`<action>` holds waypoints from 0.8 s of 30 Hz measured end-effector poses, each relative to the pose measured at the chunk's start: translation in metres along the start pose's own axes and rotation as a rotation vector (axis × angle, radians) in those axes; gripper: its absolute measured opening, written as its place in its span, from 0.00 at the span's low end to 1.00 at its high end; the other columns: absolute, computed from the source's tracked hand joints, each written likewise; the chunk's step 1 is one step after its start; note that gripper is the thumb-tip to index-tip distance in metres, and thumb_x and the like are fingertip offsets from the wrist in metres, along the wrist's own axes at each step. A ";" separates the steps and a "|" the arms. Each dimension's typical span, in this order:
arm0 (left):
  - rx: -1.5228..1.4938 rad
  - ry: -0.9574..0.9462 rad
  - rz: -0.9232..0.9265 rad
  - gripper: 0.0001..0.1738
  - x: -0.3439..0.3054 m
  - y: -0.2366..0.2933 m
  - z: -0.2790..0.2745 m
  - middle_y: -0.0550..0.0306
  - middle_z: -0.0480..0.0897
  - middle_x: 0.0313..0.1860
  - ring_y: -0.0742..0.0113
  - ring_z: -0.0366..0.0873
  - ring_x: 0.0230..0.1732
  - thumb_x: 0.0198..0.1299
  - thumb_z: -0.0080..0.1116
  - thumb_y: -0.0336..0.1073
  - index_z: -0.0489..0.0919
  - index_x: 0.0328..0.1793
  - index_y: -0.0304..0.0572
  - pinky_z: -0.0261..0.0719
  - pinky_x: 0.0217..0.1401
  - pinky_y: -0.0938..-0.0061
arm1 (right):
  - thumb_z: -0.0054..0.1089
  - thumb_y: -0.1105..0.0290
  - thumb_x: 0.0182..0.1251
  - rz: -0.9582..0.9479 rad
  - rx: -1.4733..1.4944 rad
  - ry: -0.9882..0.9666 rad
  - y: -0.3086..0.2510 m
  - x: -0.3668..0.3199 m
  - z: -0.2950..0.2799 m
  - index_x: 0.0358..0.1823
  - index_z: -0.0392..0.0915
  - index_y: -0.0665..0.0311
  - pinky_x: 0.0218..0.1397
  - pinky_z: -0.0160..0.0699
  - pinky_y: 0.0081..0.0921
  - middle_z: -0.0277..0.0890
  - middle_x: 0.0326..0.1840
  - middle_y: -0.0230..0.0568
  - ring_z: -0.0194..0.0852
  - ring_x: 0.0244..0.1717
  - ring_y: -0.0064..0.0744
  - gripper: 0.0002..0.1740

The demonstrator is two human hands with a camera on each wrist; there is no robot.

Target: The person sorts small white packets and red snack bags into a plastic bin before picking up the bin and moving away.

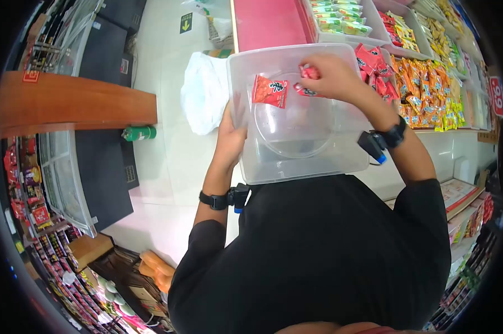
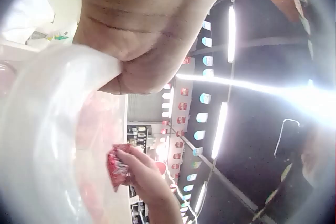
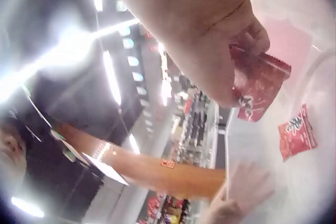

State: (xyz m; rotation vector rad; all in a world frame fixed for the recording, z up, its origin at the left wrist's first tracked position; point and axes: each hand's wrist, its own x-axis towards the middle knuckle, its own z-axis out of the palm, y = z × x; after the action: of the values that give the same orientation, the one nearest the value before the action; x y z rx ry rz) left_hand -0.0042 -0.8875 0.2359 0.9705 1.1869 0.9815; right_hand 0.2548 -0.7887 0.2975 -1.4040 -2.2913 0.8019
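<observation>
A translucent plastic bin (image 1: 296, 161) lies across the person's front, with one red snack packet (image 1: 270, 92) in its upper left part. The left hand (image 1: 229, 140) grips the bin's left wall, thumb over the rim. Above the bin's upper right part, the right hand (image 1: 330, 78) pinches red packets (image 1: 309, 72); how many is unclear. In the right wrist view, the right hand (image 3: 210, 50) holds a red packet (image 3: 262, 85), and another packet (image 3: 297, 133) lies in the bin. The left wrist view shows a red packet (image 2: 118, 167) in the right hand's fingers.
Right of the bin, a tray of red packets (image 1: 377, 62) adjoins a tray of orange packets (image 1: 424, 92). Green-and-white packets (image 1: 340, 16) fill a tray behind. A white plastic bag (image 1: 202, 92) is at the left, beyond it a wooden beam (image 1: 84, 103) and a green bottle (image 1: 139, 133).
</observation>
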 end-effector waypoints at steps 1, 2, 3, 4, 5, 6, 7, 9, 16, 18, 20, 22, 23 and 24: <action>-0.010 0.013 -0.002 0.52 -0.002 0.001 0.000 0.50 0.49 0.78 0.47 0.46 0.78 0.37 0.33 0.13 0.47 0.78 0.43 0.56 0.73 0.52 | 0.66 0.62 0.54 0.032 -0.103 -0.034 0.009 0.013 0.023 0.49 0.77 0.61 0.46 0.76 0.35 0.76 0.39 0.44 0.76 0.44 0.40 0.21; 0.011 0.005 0.013 0.50 -0.003 0.002 -0.001 0.50 0.49 0.78 0.48 0.47 0.77 0.40 0.34 0.13 0.48 0.78 0.43 0.57 0.72 0.55 | 0.66 0.59 0.51 0.061 -0.204 -0.066 0.020 0.023 0.043 0.48 0.77 0.59 0.48 0.76 0.40 0.76 0.45 0.48 0.75 0.47 0.49 0.22; 0.032 0.000 0.029 0.49 -0.004 0.001 -0.003 0.51 0.49 0.78 0.49 0.48 0.77 0.42 0.35 0.13 0.48 0.78 0.43 0.58 0.71 0.59 | 0.66 0.59 0.51 0.049 -0.206 -0.079 0.028 0.031 0.060 0.48 0.77 0.59 0.48 0.76 0.40 0.76 0.45 0.48 0.75 0.47 0.49 0.22; 0.026 0.018 0.027 0.49 -0.004 -0.002 -0.007 0.51 0.49 0.78 0.49 0.48 0.77 0.42 0.35 0.13 0.48 0.78 0.43 0.58 0.71 0.59 | 0.66 0.62 0.51 0.033 -0.210 -0.127 0.035 0.037 0.076 0.51 0.75 0.60 0.50 0.75 0.40 0.76 0.44 0.49 0.75 0.48 0.50 0.24; 0.042 0.019 0.036 0.47 -0.005 -0.009 -0.011 0.51 0.51 0.78 0.49 0.49 0.77 0.45 0.36 0.13 0.49 0.77 0.42 0.62 0.68 0.64 | 0.65 0.66 0.51 0.017 -0.213 -0.178 0.033 0.040 0.086 0.55 0.72 0.61 0.52 0.74 0.40 0.75 0.43 0.50 0.74 0.48 0.51 0.27; 0.061 0.018 0.046 0.46 -0.007 -0.014 -0.017 0.51 0.52 0.77 0.50 0.50 0.77 0.47 0.38 0.14 0.49 0.77 0.42 0.65 0.65 0.69 | 0.65 0.66 0.51 0.004 -0.210 -0.192 0.030 0.041 0.093 0.55 0.72 0.61 0.52 0.74 0.40 0.75 0.43 0.50 0.74 0.48 0.51 0.27; 0.058 0.036 0.041 0.46 -0.007 -0.017 -0.020 0.51 0.52 0.77 0.50 0.50 0.77 0.47 0.38 0.14 0.49 0.77 0.42 0.65 0.65 0.69 | 0.65 0.66 0.51 0.002 -0.260 -0.207 0.027 0.041 0.100 0.56 0.71 0.61 0.52 0.74 0.40 0.74 0.46 0.50 0.73 0.50 0.51 0.28; -0.014 0.043 0.086 0.44 -0.008 -0.024 -0.024 0.51 0.55 0.76 0.52 0.54 0.75 0.49 0.39 0.15 0.49 0.77 0.41 0.70 0.54 0.76 | 0.65 0.65 0.51 -0.008 -0.303 -0.234 0.025 0.043 0.110 0.58 0.70 0.62 0.53 0.73 0.40 0.73 0.48 0.50 0.72 0.51 0.52 0.30; 0.012 0.159 0.011 0.45 -0.015 -0.026 -0.043 0.42 0.59 0.72 0.54 0.50 0.76 0.41 0.36 0.13 0.52 0.75 0.30 0.45 0.75 0.70 | 0.68 0.63 0.49 -0.109 -0.259 -0.361 0.056 0.051 0.142 0.53 0.73 0.63 0.51 0.74 0.42 0.75 0.45 0.52 0.74 0.50 0.50 0.28; 0.141 0.143 0.053 0.43 -0.013 -0.040 -0.050 0.49 0.58 0.75 0.59 0.59 0.72 0.48 0.38 0.15 0.52 0.76 0.36 0.71 0.50 0.79 | 0.67 0.62 0.49 -0.126 -0.171 -0.330 0.050 0.055 0.147 0.53 0.74 0.64 0.50 0.75 0.42 0.76 0.44 0.53 0.75 0.49 0.49 0.28; 0.152 0.139 0.061 0.43 -0.011 -0.046 -0.051 0.49 0.57 0.75 0.58 0.58 0.73 0.48 0.38 0.15 0.52 0.76 0.37 0.71 0.50 0.79 | 0.68 0.58 0.47 0.073 0.080 -0.458 0.042 0.059 0.150 0.50 0.76 0.64 0.48 0.77 0.41 0.78 0.40 0.54 0.78 0.45 0.49 0.28; 0.160 0.135 0.074 0.43 -0.011 -0.046 -0.050 0.50 0.57 0.75 0.57 0.57 0.73 0.48 0.38 0.15 0.52 0.76 0.37 0.71 0.50 0.79 | 0.68 0.58 0.47 0.002 -0.033 -0.438 0.047 0.065 0.165 0.48 0.77 0.65 0.46 0.77 0.39 0.78 0.40 0.53 0.78 0.43 0.48 0.27; 0.145 0.129 0.074 0.43 -0.012 -0.044 -0.049 0.50 0.57 0.75 0.56 0.57 0.74 0.48 0.39 0.15 0.52 0.76 0.38 0.71 0.50 0.79 | 0.68 0.59 0.47 -0.074 -0.147 -0.413 0.046 0.067 0.168 0.45 0.78 0.66 0.45 0.77 0.37 0.79 0.40 0.53 0.79 0.42 0.46 0.25; 0.130 0.124 0.076 0.42 -0.012 -0.044 -0.049 0.51 0.56 0.76 0.56 0.56 0.74 0.49 0.39 0.15 0.52 0.76 0.38 0.71 0.51 0.79 | 0.68 0.59 0.47 -0.076 -0.149 -0.418 0.047 0.070 0.169 0.45 0.78 0.66 0.45 0.77 0.37 0.79 0.40 0.53 0.79 0.42 0.46 0.25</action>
State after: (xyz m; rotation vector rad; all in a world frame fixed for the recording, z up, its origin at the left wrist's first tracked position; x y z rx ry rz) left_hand -0.0499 -0.9072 0.1912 1.0769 1.3383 1.0475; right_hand 0.1633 -0.7584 0.1352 -1.2964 -2.7507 0.9960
